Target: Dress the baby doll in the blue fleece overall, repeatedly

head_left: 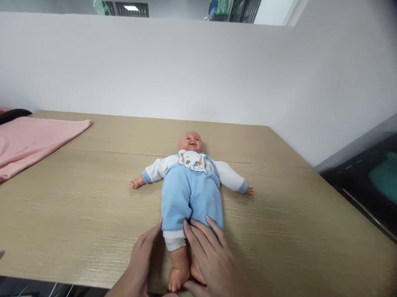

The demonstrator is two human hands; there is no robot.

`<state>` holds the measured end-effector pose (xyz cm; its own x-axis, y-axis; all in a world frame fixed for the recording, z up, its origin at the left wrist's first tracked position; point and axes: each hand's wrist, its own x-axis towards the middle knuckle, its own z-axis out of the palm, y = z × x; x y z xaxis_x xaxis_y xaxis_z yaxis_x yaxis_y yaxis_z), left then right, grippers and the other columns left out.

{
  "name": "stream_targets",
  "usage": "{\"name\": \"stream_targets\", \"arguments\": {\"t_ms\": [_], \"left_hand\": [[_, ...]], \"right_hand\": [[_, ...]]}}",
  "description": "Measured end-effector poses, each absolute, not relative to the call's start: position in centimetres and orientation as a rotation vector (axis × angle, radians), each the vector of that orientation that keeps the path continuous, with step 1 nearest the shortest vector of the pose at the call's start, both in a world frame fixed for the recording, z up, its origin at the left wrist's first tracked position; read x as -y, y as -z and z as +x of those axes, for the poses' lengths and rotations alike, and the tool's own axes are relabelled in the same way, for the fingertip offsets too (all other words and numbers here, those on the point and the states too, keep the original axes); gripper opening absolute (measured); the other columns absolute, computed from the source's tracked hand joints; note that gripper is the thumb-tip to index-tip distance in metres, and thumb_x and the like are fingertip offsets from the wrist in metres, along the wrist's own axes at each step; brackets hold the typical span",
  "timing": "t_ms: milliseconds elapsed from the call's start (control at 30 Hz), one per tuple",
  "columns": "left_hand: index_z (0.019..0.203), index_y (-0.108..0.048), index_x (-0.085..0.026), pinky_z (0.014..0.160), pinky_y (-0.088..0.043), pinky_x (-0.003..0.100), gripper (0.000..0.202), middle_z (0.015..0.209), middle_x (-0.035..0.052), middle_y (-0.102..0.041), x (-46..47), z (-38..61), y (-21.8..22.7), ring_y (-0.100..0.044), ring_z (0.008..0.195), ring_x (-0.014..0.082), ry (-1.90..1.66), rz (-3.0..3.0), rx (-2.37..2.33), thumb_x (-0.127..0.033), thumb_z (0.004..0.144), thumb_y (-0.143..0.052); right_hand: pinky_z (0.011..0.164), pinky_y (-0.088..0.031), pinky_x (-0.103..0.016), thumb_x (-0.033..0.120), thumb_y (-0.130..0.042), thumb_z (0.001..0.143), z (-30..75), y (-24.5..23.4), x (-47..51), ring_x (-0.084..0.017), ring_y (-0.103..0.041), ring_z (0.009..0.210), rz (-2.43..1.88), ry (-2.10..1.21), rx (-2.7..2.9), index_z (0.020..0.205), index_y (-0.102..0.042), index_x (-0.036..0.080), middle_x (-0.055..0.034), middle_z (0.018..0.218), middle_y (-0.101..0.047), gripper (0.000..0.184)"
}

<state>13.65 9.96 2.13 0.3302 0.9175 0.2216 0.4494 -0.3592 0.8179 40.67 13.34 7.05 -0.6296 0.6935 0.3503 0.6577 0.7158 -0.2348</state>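
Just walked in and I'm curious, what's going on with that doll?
A person has a doll lying face up on a wooden table. Their left hand rests beside its bare leg, and their right hand lies over the other leg at the blue trousers. A pink cloth lies far left.

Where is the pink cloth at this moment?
In the head view, the pink cloth lies at the far left corner of the table, well left of the doll.
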Motion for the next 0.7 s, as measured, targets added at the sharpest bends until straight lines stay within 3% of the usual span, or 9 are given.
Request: {"name": "stream_targets", "arguments": {"t_ms": [100, 233, 400, 500, 633, 700], "left_hand": [[0.181, -0.019, -0.053, 0.117, -0.063, 0.073, 0.132, 0.169, 0.0141, -0.058, -10.7, 13.5, -1.7, -0.064, 0.151, 0.0486, -0.999, 1.977, -1.193, -0.043, 0.079, -0.101], [0.170, -0.039, -0.052, 0.109, -0.070, 0.064, 0.098, 0.152, 0.0103, -0.070, -11.0, 13.2, -1.5, -0.074, 0.136, 0.0411, -1.065, 1.974, -1.204, -0.032, 0.088, -0.090], [0.163, -0.048, -0.057, 0.102, -0.073, 0.057, 0.089, 0.145, 0.0064, -0.076, -10.9, 12.3, -1.5, -0.077, 0.129, 0.0386, -1.030, 2.051, -1.244, -0.031, 0.088, -0.089], [0.160, -0.055, -0.057, 0.102, -0.072, 0.058, 0.087, 0.144, 0.0056, -0.077, -11.1, 11.3, -1.7, -0.077, 0.128, 0.0403, -0.956, 2.106, -1.264, -0.037, 0.085, -0.093], [0.153, -0.065, -0.049, 0.107, -0.068, 0.061, 0.090, 0.148, 0.0090, -0.073, -12.0, 9.4, -3.9, -0.071, 0.133, 0.0447, -0.835, 2.200, -1.341, -0.059, 0.072, -0.104], [0.152, -0.064, -0.045, 0.112, -0.064, 0.059, 0.074, 0.154, 0.0087, -0.069, -13.2, 9.0, -6.1, -0.066, 0.141, 0.0425, -0.823, 2.222, -1.352, -0.062, 0.086, -0.094]], "right_hand": [[0.130, -0.048, -0.057, 0.041, -0.083, 0.100, 39.5, -6.4, -12.8, -0.036, -0.075, 0.134, -1.095, -0.246, 2.406, 0.172, -0.047, 0.015, -0.0148, 0.146, -0.080, 0.085], [0.129, -0.052, -0.059, 0.033, -0.089, 0.095, 38.8, -5.2, -12.4, -0.035, -0.078, 0.125, -1.127, -0.341, 2.252, 0.151, -0.063, 0.021, -0.0105, 0.132, -0.083, 0.063], [0.124, -0.056, -0.065, 0.034, -0.093, 0.092, 38.2, -3.8, -12.3, -0.038, -0.080, 0.120, -1.117, -0.276, 2.184, 0.150, -0.061, 0.024, -0.0104, 0.126, -0.084, 0.067], [0.125, -0.055, -0.066, 0.037, -0.092, 0.092, 38.2, -3.9, -11.8, -0.038, -0.079, 0.119, -1.110, -0.250, 2.174, 0.150, -0.061, 0.025, -0.0098, 0.125, -0.083, 0.067], [0.121, -0.057, -0.066, 0.040, -0.083, 0.096, 40.6, -6.1, -11.9, -0.040, -0.075, 0.126, -1.109, -0.226, 2.132, 0.151, -0.059, 0.029, -0.0124, 0.134, -0.077, 0.061], [0.115, -0.061, -0.062, 0.032, -0.072, 0.102, 43.3, -7.3, -13.3, -0.040, -0.072, 0.133, -1.180, -0.176, 2.053, 0.155, -0.056, 0.031, -0.0140, 0.145, -0.072, 0.055]]}}
